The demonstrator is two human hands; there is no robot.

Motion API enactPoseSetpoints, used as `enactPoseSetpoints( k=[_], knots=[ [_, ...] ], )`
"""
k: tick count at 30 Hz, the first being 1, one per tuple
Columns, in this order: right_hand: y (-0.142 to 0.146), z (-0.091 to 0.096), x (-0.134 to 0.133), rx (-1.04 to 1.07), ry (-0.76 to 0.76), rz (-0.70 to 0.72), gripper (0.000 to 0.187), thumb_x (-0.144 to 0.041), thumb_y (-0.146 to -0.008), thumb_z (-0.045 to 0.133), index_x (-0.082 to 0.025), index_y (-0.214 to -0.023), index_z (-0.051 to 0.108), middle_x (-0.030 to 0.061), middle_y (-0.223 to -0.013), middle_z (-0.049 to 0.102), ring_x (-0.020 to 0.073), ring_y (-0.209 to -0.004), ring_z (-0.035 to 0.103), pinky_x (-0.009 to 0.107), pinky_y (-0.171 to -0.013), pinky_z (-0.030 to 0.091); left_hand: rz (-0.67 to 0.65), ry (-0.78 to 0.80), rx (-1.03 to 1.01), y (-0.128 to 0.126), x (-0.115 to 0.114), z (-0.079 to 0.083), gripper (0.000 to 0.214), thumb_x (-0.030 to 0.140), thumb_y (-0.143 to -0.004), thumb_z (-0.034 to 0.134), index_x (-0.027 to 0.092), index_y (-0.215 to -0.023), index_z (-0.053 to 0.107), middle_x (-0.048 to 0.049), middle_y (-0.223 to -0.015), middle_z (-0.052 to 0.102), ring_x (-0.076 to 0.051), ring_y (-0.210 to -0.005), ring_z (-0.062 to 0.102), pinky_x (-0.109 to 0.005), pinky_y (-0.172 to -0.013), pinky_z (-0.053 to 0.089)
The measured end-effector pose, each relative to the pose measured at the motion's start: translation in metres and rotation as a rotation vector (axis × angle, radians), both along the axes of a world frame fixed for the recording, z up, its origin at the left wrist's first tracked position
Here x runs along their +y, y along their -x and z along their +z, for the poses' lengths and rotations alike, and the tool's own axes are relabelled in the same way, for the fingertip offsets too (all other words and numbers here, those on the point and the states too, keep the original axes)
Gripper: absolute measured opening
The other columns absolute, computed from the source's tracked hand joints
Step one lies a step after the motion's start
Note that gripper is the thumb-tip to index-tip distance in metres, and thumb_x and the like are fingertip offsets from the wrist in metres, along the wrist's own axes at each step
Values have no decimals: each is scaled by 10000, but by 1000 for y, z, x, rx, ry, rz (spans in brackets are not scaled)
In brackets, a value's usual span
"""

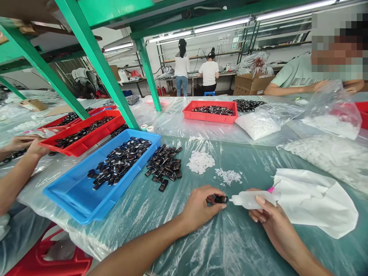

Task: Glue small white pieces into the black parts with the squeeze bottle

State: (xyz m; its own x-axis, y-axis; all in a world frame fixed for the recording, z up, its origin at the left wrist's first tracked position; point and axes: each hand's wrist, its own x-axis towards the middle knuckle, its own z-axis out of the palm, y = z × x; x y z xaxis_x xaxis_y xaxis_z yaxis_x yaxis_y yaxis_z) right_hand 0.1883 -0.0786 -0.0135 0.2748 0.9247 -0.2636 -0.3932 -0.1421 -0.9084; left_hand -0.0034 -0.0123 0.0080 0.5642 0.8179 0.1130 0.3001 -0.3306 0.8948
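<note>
Between the thumb and fingers of my left hand [201, 207] is a small black plastic casing [221, 199], held just above the table. My right hand [267, 211] grips a translucent white squeeze bottle [253, 199], tilted on its side. Its narrow nozzle points left, at or very near the end of the casing; whether they touch I cannot tell. Beyond my hands lie a pile of white oval pieces [200, 162] and a smaller heap of tiny white bits [228, 176]. A loose pile of black casings [165, 163] sits to their left.
A blue tray [77, 203] with black casings stands at left, beside a red tray [71, 143]. Another red tray [209, 118] is further back. White cloth [316, 203] and bags of white pieces [258, 124] lie right. Green posts [100, 65] rise from the table; co-workers sit left and across.
</note>
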Motion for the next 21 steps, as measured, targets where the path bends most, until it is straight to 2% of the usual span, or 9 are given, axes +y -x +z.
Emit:
enactPoseSetpoints(
  k=[5, 10, 14, 21],
  knots=[
    [-3, -5, -2, -297, -28, 4, 322, -479, -761, 618, -226, -959, 604, -44, -573, 418, 107, -547, 344, 245, -527, 315, -12, -15, 8, 0, 0, 0, 210, 260, -761, 664, 206, -963, 685, -45, -888, 657, -159, -757, 590, -238, -693, 456],
    [-6, -5, -7, -573, -84, 4, 336, -488, -724, 643, -250, -957, 597, -5, -779, 595, 135, -626, 499, 237, -570, 406, -17, -46, 41, 1, -1, 0, 185, 243, -762, 662, 215, -944, 682, -35, -882, 655, -155, -747, 590, -234, -671, 434],
    [-5, -2, -11, -712, -149, -13, 311, -450, -712, 658, -257, -947, 598, 19, -886, 636, 176, -736, 583, 231, -592, 468, -16, -68, 63, 2, -2, 1, 176, 239, -767, 658, 215, -940, 679, -28, -872, 648, -149, -741, 588, -225, -639, 416],
    [-3, 1, -13, -823, -212, -67, 278, -413, -724, 656, -251, -942, 601, 28, -878, 644, 168, -708, 605, 210, -555, 495, -17, -71, 64, 2, 0, 0, 181, 235, -767, 659, 210, -947, 672, -24, -882, 639, -142, -750, 586, -217, -644, 420]
  ],
)
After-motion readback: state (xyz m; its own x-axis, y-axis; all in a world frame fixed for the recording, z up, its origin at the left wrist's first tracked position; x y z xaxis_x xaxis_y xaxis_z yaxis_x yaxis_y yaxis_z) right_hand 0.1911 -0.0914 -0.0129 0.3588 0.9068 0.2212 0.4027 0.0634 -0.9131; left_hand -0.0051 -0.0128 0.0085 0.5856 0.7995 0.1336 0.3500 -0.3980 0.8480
